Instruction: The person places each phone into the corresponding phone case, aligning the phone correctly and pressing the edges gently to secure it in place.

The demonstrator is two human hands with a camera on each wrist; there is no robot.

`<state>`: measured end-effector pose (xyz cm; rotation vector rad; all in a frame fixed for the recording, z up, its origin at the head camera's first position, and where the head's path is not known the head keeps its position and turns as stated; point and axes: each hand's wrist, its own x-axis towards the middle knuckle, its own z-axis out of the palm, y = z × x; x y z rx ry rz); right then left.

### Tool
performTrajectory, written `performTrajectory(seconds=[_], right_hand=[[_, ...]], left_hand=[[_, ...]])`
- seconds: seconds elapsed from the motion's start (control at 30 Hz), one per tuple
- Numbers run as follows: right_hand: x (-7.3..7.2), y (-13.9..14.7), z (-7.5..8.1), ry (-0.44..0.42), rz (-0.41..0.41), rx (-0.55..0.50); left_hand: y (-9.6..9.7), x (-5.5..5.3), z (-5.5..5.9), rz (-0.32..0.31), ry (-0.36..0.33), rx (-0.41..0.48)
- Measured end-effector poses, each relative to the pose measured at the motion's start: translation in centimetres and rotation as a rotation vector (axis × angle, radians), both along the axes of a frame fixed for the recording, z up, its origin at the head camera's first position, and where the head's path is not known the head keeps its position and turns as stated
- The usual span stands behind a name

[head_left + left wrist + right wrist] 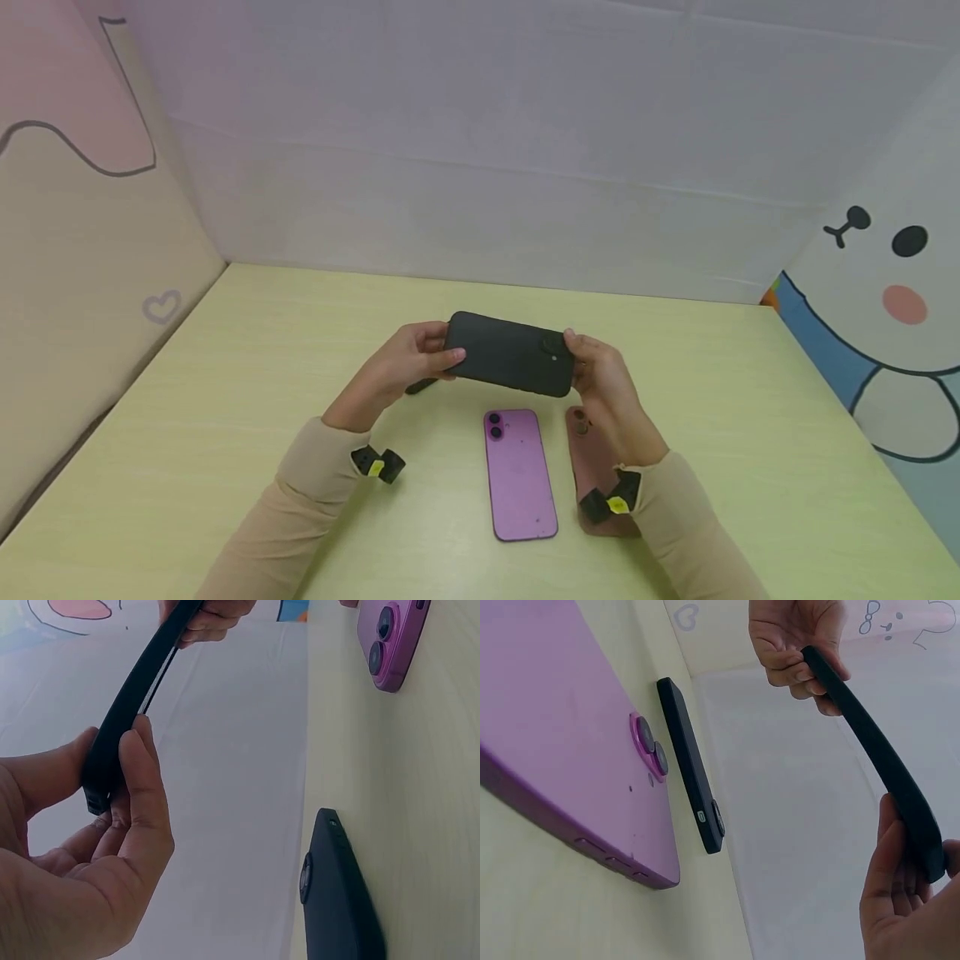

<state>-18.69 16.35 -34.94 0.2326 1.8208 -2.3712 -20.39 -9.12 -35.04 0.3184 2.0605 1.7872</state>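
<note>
Both hands hold a black phone (506, 354) sideways above the table, its back and camera corner facing up in the head view. My left hand (411, 354) grips one end, thumb on the back and fingers underneath. At the camera end, my right hand (606, 383) pinches it between thumb and fingers. Below lies a purple phone (521, 475), back up. Beside that, a dusky pink phone (588, 462) is partly covered by the right wrist. A second dark phone (334, 892) lies near the left hand, mostly hidden behind that hand in the head view.
The pale yellow table (750, 400) ends at a white back wall sheet (480, 192). Printed side panels stand at left and right, the right one with a cartoon bear face (885, 283). Each wrist wears a small black camera (378, 463).
</note>
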Motion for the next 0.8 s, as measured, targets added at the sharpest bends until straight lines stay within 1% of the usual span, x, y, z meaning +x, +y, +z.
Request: performTrajectory(seconds=[0.07, 0.2, 0.3, 0.4, 0.57, 0.7, 0.8], right_hand=[[0.0, 0.0, 0.0, -0.002, 0.000, -0.005], [0.1, -0.2, 0.0, -0.018, 0.002, -0.022], [0.2, -0.3, -0.1, -0.022, 0.002, -0.017], [0.2, -0.4, -0.2, -0.019, 0.003, 0.001], [0.1, -0.3, -0.2, -0.025, 0.006, 0.002], [0.1, -0.2, -0.2, -0.025, 0.022, 0.016], [0.1, -0.1, -0.1, -0.025, 0.038, 0.025]], left_hand=[[-0.2, -0.1, 0.0, -0.027, -0.016, 0.004], [-0.5, -0.4, -0.2, -0.101, -0.041, 0.013], [-0.7, -0.6, -0.4, -0.135, -0.059, 0.009], [-0.7, -0.7, -0.6, -0.138, -0.074, 0.007], [-0.5, -0.7, -1.0, -0.155, -0.068, 0.009], [-0.3, -0.6, -1.1, -0.179, -0.067, -0.006], [-0.2, -0.4, -1.0, -0.177, -0.071, -0.015]])
